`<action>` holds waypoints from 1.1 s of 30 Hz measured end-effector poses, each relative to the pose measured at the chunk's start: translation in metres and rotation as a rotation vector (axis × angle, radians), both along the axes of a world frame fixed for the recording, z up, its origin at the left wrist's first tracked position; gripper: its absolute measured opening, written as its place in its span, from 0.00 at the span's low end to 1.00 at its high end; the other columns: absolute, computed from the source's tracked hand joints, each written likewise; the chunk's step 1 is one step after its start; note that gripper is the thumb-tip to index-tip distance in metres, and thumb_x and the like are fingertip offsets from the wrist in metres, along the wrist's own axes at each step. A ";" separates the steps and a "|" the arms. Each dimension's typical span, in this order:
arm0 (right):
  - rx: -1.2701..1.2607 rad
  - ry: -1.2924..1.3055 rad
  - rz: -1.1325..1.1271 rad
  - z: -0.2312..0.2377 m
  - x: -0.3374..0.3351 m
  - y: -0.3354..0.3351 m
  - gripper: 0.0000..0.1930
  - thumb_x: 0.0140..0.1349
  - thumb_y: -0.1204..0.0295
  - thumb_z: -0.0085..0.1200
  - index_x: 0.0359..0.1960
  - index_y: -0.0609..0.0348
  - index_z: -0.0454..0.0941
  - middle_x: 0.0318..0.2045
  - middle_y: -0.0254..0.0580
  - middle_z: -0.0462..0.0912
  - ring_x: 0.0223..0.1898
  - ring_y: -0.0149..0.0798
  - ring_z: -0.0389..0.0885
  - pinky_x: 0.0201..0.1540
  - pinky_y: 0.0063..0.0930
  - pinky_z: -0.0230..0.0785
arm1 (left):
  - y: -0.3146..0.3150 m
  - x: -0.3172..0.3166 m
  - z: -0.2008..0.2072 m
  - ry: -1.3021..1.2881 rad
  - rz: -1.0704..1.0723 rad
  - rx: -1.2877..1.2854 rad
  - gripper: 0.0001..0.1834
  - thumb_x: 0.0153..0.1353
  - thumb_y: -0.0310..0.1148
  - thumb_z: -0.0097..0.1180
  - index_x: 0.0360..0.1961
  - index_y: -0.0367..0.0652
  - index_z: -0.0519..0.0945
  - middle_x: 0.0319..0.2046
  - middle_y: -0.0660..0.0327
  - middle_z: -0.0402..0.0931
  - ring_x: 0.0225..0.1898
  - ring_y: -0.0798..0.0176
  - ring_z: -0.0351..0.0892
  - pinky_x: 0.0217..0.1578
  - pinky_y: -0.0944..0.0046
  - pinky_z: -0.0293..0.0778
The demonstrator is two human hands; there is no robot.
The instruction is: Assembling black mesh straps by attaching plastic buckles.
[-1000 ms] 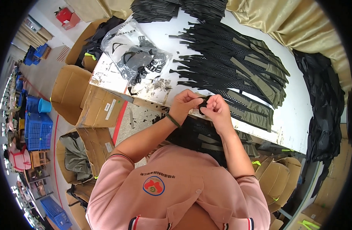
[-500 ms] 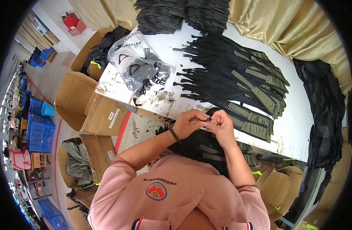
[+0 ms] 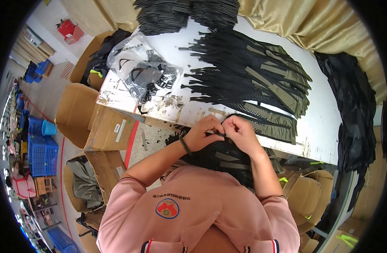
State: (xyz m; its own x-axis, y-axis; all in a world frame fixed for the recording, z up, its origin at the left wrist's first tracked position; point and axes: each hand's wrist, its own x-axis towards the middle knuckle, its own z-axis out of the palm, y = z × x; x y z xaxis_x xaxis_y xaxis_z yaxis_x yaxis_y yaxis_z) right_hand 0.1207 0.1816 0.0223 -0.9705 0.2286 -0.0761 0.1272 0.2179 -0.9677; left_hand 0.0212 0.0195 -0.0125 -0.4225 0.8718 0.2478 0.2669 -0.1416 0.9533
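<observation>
My left hand (image 3: pixel 203 134) and my right hand (image 3: pixel 242 135) meet at the table's near edge, fingers pinched together. Between their fingertips is a small black strap end (image 3: pixel 221 134); whether a buckle is on it is too small to tell. Dark mesh fabric hangs below my hands over my lap. Just beyond them lies a mesh strap piece with an olive panel (image 3: pixel 272 126). A larger heap of such black and olive strap pieces (image 3: pixel 248 69) spreads behind it. Left of the heap, a clear plastic bag (image 3: pixel 136 55) holds black plastic buckles (image 3: pixel 163 78), some spilling out.
Stacks of black pieces (image 3: pixel 162 17) stand at the white table's (image 3: pixel 189 38) far side. Cardboard boxes (image 3: pixel 113 128) line the left, with another box (image 3: pixel 305 194) at lower right. Black fabric (image 3: pixel 349 114) hangs along the right edge. Blue crates (image 3: pixel 44 156) stand farther left.
Both hands have come slightly closer to my body, still together on the black strap end. The right fingers have curled tighter. The view has shifted a little; the table goods lie as before.
</observation>
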 end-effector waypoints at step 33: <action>0.396 -0.057 0.079 -0.055 -0.026 0.084 0.06 0.54 0.79 0.55 0.32 0.61 0.71 0.27 0.44 0.79 0.31 0.45 0.79 0.35 0.28 0.70 | 0.001 -0.069 -0.035 0.610 0.109 -0.353 0.08 0.58 0.33 0.54 0.35 0.41 0.79 0.25 0.59 0.79 0.26 0.58 0.79 0.28 0.63 0.73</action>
